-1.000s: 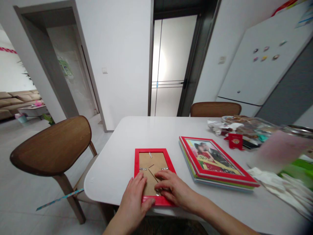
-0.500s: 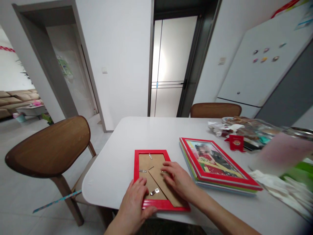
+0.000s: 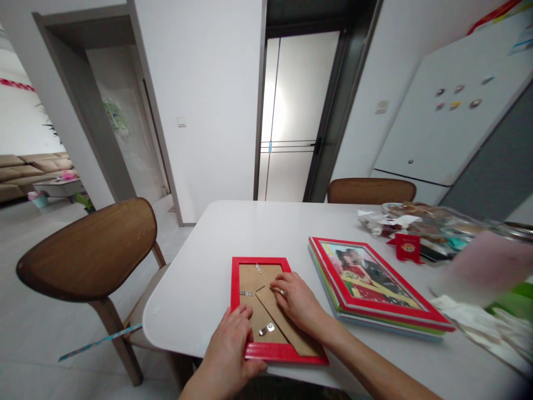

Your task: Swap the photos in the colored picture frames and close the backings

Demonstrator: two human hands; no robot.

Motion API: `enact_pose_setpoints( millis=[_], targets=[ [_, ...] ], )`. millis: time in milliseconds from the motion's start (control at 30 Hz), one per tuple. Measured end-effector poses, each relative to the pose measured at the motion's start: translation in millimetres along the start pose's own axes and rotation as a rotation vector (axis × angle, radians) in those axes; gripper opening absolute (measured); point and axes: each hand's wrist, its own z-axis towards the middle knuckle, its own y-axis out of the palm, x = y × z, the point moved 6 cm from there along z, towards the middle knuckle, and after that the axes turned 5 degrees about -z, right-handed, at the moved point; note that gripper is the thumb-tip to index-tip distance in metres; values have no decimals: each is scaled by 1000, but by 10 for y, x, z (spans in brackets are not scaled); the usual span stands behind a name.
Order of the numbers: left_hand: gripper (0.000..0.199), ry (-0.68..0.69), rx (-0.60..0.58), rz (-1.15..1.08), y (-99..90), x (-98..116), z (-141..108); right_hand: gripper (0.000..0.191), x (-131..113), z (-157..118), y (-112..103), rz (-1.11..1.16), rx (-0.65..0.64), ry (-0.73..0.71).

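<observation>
A red picture frame [image 3: 275, 352] lies face down at the table's front edge, its brown backing board [image 3: 266, 276] showing with metal clips and a slanted stand flap. Wrapped round the frame's lower left corner is my left hand [image 3: 231, 347], thumb on the bottom edge and fingers over the left side. My right hand [image 3: 297, 300] rests on the right part of the backing, fingers bent and drawn together by the right-hand clip, which they mostly hide. Right of it sits a stack of picture frames [image 3: 375, 278], the top one red with a photo.
The white table [image 3: 195, 278] also holds a red card [image 3: 408, 248], plastic bags [image 3: 437, 219], a blurred pink object [image 3: 487, 266] and white cloth-like material [image 3: 478, 322] at the right. Wooden chairs stand at the left [image 3: 91, 250] and far side [image 3: 370, 190].
My right hand's fingers have drawn closer together and shifted slightly left on the backing. My left hand keeps its hold on the corner. The whole view has shifted slightly.
</observation>
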Motion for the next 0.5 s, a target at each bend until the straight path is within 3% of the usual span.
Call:
enact_pose_setpoints(
  millis=[233,367,500],
  targets=[
    [43,5,19,-8,-19,42,14,18,-508,245,201,59,-38,-76],
    [39,2,14,-7,-19,36,15,21,-488,353,278,28,-12,-21],
    [32,-9,4,-15,1,1,12,22,-309,366,261,0,40,23]
  ],
)
